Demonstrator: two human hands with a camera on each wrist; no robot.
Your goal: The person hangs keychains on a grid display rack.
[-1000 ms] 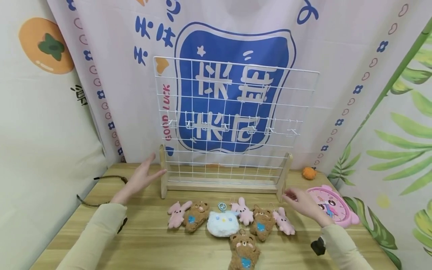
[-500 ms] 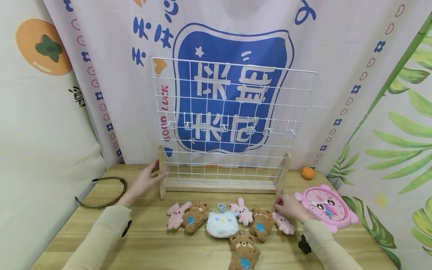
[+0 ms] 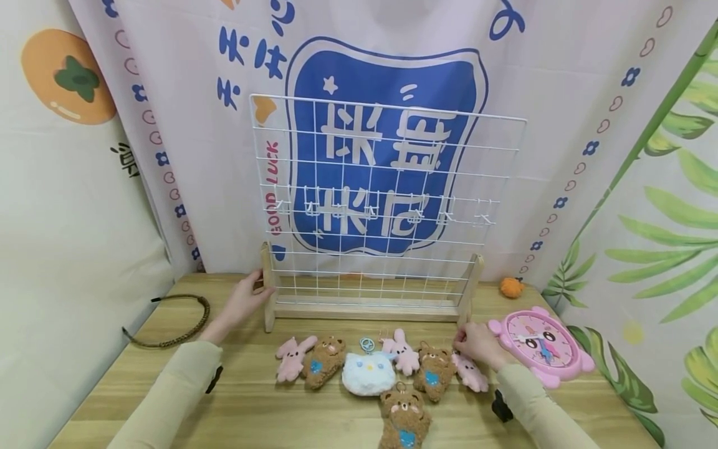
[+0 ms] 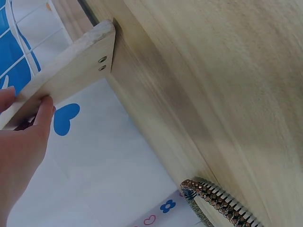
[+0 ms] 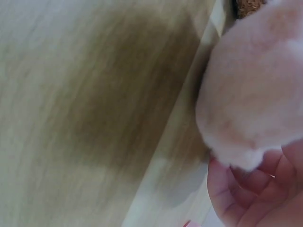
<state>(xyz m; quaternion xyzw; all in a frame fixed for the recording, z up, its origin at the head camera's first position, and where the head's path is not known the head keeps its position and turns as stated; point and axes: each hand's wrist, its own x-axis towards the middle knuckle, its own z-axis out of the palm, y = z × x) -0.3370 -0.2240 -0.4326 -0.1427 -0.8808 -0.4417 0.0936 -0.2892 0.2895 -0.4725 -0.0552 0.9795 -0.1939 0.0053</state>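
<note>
1. Plainly, the left hand (image 3: pixel 244 300) gripped a post (image 4: pixel 78 68) of the rack (image 3: pixel 367 311) on the bench (image 3: pixel 269 415).
2. The right hand (image 3: pixel 482 345) curled its fingers (image 5: pixel 219 189) beside a pink toy (image 3: pixel 472 376), hold unclear.
3. Uneven pulling might have tipped the rack.

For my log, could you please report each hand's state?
Left hand: holding the wooden post.
Right hand: near a pink rabbit; grip cannot be told.

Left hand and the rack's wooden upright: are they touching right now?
Touching. The left wrist view shows the left hand gripping the wooden upright between thumb and fingers.
</note>
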